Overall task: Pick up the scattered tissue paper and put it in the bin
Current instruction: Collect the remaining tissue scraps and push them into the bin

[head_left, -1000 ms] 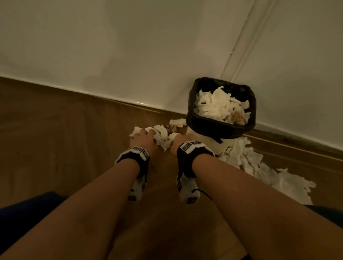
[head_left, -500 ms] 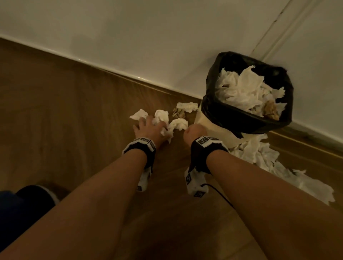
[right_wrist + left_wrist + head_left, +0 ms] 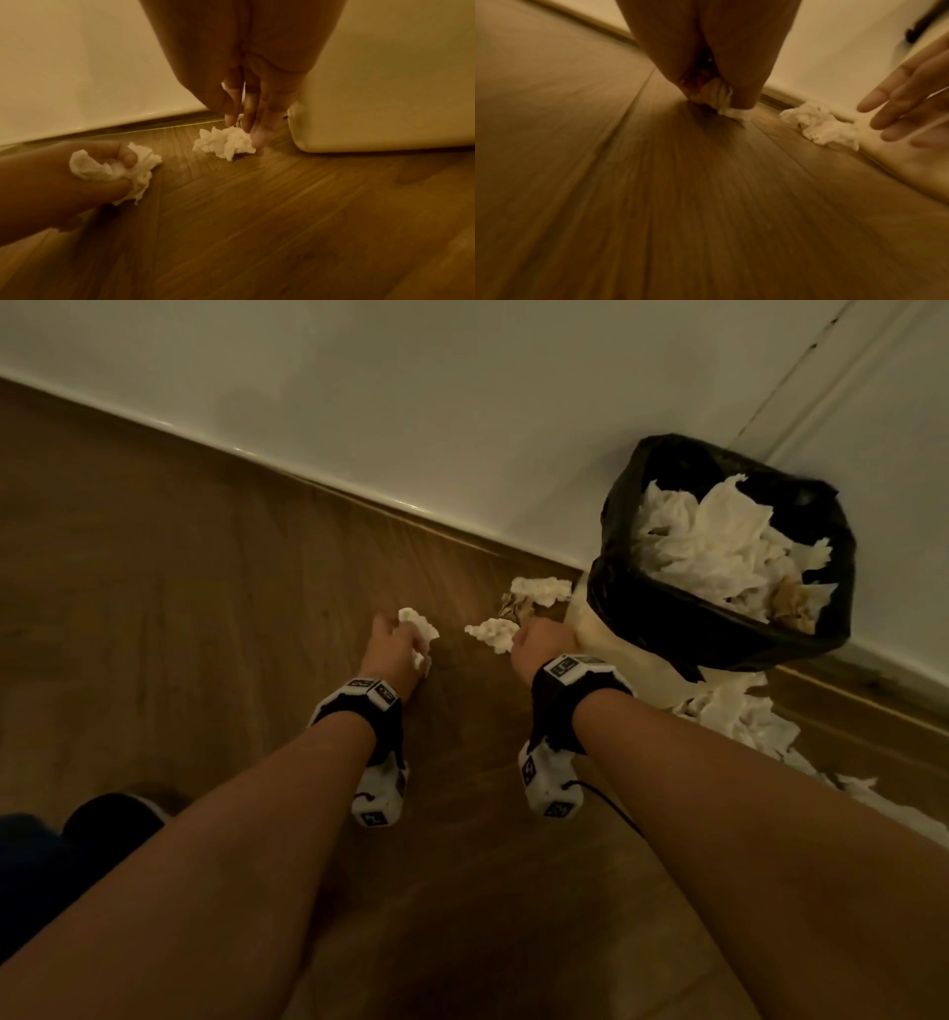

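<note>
The loose crumpled white tissue wad (image 3: 224, 143) lies on the wooden plank floor (image 3: 215, 618) directly under the right hand (image 3: 543, 643), whose extended fingertips (image 3: 257, 137) touch it, unclosed; the left hand (image 3: 393, 649) grips another white tissue clump (image 3: 418, 634). The black-lined bin (image 3: 642, 603) stands just right.

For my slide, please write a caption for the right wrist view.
Right hand reaches a crumpled tissue beside the bin.

I see bare forearms, no sleeves. Each wrist wears a black strap (image 3: 565, 706) topped by a white block with square black-and-white markers — a white camera housing (image 3: 549, 785) hangs beneath, marked likewise. A thin black cable (image 3: 611, 806) trails from the right housing. Dark blue cloth (image 3: 31, 860) sits lower left.
</note>
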A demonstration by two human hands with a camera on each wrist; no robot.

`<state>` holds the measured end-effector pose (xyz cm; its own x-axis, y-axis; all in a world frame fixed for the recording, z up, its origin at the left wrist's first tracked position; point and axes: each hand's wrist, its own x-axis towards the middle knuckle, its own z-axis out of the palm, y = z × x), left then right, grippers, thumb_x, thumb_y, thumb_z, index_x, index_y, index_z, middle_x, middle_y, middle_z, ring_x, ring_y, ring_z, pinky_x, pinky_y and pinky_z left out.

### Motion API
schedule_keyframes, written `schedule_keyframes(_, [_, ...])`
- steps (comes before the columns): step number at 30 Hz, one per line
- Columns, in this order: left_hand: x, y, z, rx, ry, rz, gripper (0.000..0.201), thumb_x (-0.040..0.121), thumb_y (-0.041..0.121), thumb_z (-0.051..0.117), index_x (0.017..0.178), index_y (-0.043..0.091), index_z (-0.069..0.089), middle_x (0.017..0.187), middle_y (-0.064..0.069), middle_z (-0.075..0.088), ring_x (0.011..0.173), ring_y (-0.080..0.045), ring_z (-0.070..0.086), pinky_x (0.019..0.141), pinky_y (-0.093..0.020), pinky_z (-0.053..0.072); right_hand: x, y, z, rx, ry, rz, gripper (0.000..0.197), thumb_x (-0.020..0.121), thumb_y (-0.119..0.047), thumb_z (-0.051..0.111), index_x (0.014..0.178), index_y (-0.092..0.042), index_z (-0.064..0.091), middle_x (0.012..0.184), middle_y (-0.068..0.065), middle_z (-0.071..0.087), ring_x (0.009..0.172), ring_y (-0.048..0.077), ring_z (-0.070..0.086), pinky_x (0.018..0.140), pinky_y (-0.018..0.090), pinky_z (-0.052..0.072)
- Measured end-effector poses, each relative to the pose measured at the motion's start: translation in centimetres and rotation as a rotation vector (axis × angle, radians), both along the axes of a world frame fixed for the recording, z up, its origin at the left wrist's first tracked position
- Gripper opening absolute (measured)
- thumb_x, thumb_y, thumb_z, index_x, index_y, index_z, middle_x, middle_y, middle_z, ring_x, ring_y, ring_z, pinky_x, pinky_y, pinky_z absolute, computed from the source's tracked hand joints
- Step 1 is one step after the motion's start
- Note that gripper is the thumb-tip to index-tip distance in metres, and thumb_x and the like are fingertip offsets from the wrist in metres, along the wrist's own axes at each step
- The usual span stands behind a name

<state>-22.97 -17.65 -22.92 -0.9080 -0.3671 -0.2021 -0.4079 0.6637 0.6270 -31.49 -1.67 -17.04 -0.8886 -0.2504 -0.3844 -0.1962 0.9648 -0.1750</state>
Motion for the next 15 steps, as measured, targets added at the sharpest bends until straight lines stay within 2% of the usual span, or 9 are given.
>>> schedule_keyframes(3, [-0.1, -0.6, 0.4, 0.069, -0.008, 0.074, 0.035, 0.091, 0.008, 0.049, 0.125, 0.015, 0.047, 0.128, -0.015, 0.048, 0.114, -0.036, 0.049, 0.097, -0.039, 0.040, -0.4, -0.9, -0.4, -0.030, 0.019, 0.058, 0.041, 0.093, -0.017, 0.049, 0.134, -0.012, 0.047, 0.141, 0.015, 0.037, 0.125, 0.034, 0.041, 0.102, 0.038, 0.037])
schedule_keyframes(5, [-0.2, -1.1, 0.5, 0.079, -0.039, 0.066, 0.033, 0.092, 0.007, 0.043, 0.125, 0.012, 0.049, 0.125, -0.015, 0.054, 0.113, -0.034, 0.051, 0.098, -0.038, 0.039, -0.5, -1.4, -0.7, -0.038, 0.036, 0.082, 0.049, 0.091, -0.021, 0.055, 0.138, -0.018, 0.041, 0.145, 0.012, 0.028, 0.130, 0.038, 0.031, 0.107, 0.042, 0.032])
schedule_keyframes(9, [-0.2, -1.8, 0.6, 0.063, -0.069, 0.080, 0.025, 0.095, 0.014, 0.040, 0.110, 0.009, 0.061, 0.116, -0.016, 0.058, 0.106, -0.034, 0.054, 0.086, -0.032, 0.042, -0.9, -2.4, -1.1, 0.034, -0.068, 0.146, 0.070, 0.088, -0.021, 0.058, 0.147, -0.028, 0.022, 0.155, 0.009, 0.007, 0.138, 0.045, 0.011, 0.111, 0.050, 0.023])
schedule_keyframes(11, [0.0, -2.3, 0.4, 0.026, -0.102, 0.096, 0.025, 0.096, 0.020, 0.041, 0.097, 0.007, 0.063, 0.100, -0.014, 0.063, 0.095, -0.032, 0.058, 0.073, -0.028, 0.043, -1.4, -2.7, -1.1, 0.087, -0.112, 0.157, 0.073, 0.088, -0.025, 0.057, 0.148, -0.030, 0.016, 0.157, 0.007, -0.002, 0.140, 0.045, 0.003, 0.111, 0.052, 0.020])
schedule_keyframes(13, [0.5, -2.7, 0.1, 0.019, -0.097, 0.128, 0.034, 0.095, 0.030, 0.044, 0.070, 0.011, 0.055, 0.070, -0.005, 0.058, 0.073, -0.028, 0.057, 0.053, -0.025, 0.038, -1.7, -3.0, -1.1, 0.168, -0.111, 0.186, 0.066, 0.091, -0.028, 0.053, 0.148, -0.025, 0.019, 0.157, 0.010, -0.001, 0.141, 0.043, 0.003, 0.113, 0.051, 0.018])
schedule_keyframes(15, [1.0, -2.7, 0.1, -0.028, -0.103, 0.130, 0.048, 0.092, 0.046, 0.044, 0.057, 0.014, 0.047, 0.055, 0.000, 0.049, 0.057, -0.023, 0.051, 0.046, -0.026, 0.032, -1.5, -3.2, -1.2, 0.235, -0.060, 0.210, 0.051, 0.095, -0.025, 0.049, 0.143, -0.017, 0.034, 0.153, 0.015, 0.011, 0.138, 0.042, 0.015, 0.113, 0.049, 0.021])
